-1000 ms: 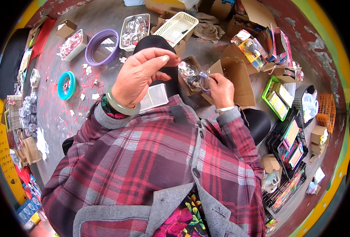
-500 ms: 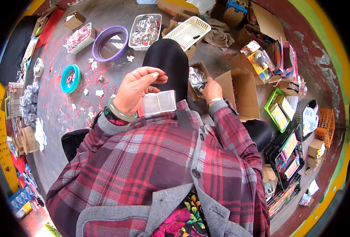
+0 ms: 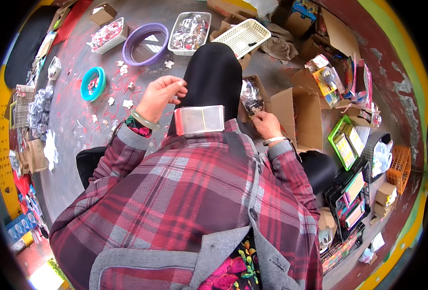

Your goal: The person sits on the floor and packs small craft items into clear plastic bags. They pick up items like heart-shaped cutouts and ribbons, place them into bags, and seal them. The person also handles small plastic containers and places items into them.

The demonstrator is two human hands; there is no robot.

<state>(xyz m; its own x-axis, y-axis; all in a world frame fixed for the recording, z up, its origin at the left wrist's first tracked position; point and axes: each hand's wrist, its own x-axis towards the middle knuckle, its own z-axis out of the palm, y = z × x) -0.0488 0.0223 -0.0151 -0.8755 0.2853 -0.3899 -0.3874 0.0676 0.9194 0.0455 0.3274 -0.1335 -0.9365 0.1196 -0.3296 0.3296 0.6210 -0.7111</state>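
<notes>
A stack of clear plastic bags (image 3: 199, 120) with a red edge and a band round it lies across my lap, below my raised knee. To the left of it my left hand (image 3: 159, 97) hovers, thumb and fingers pinched together; whatever may be between them does not show. My right hand (image 3: 268, 125) is at the near edge of a small cardboard box (image 3: 263, 92) on my right. Its fingers are closed by the shiny plastic-wrapped pieces (image 3: 251, 95) in that box, and I cannot make out what they grip.
Ahead stand a purple basin (image 3: 164, 47), a white basket (image 3: 207, 24) of packets and a cream basket (image 3: 267, 35). A teal basin (image 3: 102, 83) sits among red and white scraps. An open carton (image 3: 308, 116) and a green tray (image 3: 334, 145) are on the right.
My left hand has moved left, off the bag stack, which now shows whole. The right hand has drawn slightly back toward me along the small box. The whole view has shifted.
</notes>
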